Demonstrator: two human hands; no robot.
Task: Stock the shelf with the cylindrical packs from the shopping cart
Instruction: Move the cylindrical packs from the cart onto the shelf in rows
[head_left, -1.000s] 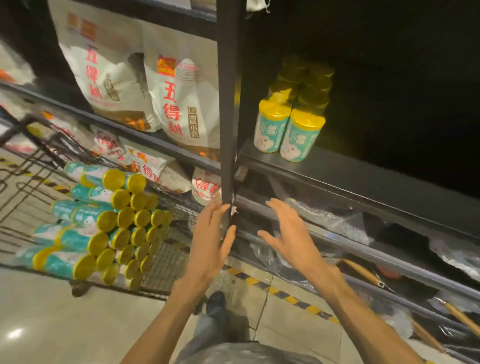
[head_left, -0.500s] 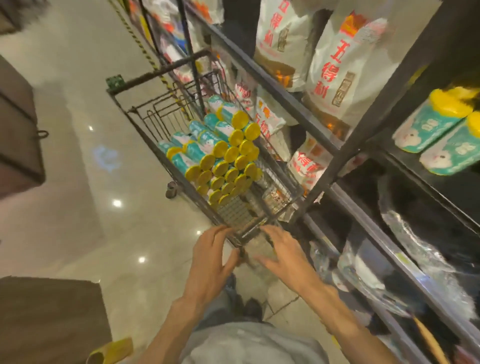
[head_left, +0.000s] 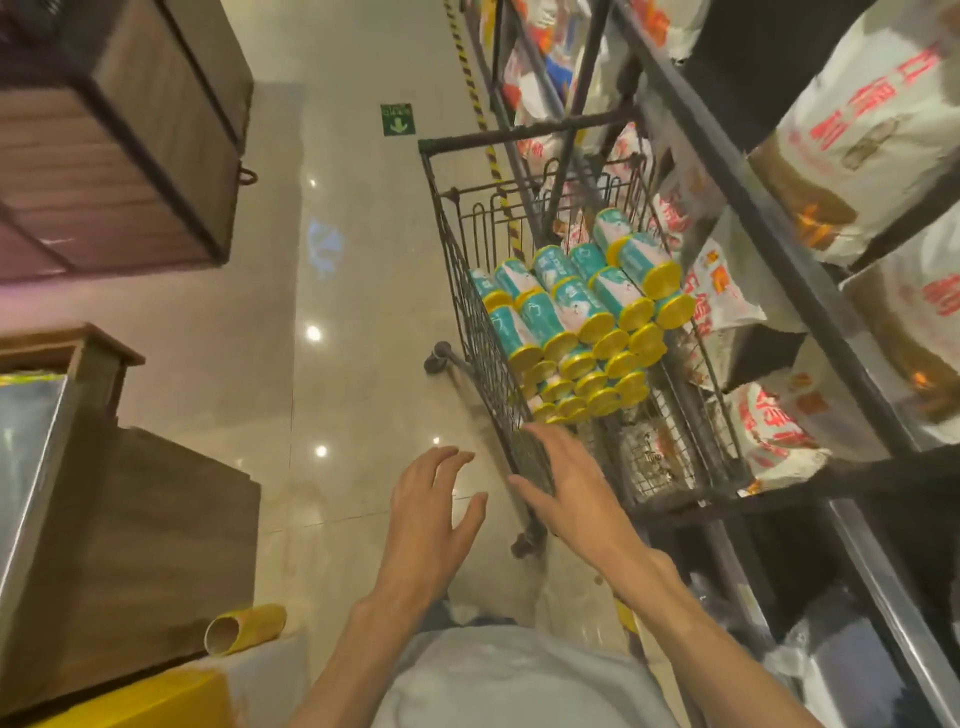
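Several teal cylindrical packs with yellow lids (head_left: 582, 322) lie stacked on their sides in a black wire shopping cart (head_left: 470, 296) that stands beside the dark metal shelf (head_left: 769, 218) on the right. My right hand (head_left: 566, 488) is spread with straight fingers at the cart's near corner, just below the stack; whether it touches the wire I cannot tell. My left hand (head_left: 431, 509) hovers empty with fingers spread, over the floor to the left of the cart. Neither hand holds a pack.
White sacks with red print (head_left: 872, 130) fill the shelf levels on the right. Wooden cabinets (head_left: 124, 140) and a brown counter (head_left: 130, 561) stand on the left. A yellow cardboard tube (head_left: 244, 629) lies at the lower left. Glossy tiled floor (head_left: 358, 312) runs between them.
My view has swung left from the shelf with its upright packs to the cart and aisle. Both empty hands moved from the shelf post down to the cart's near corner.
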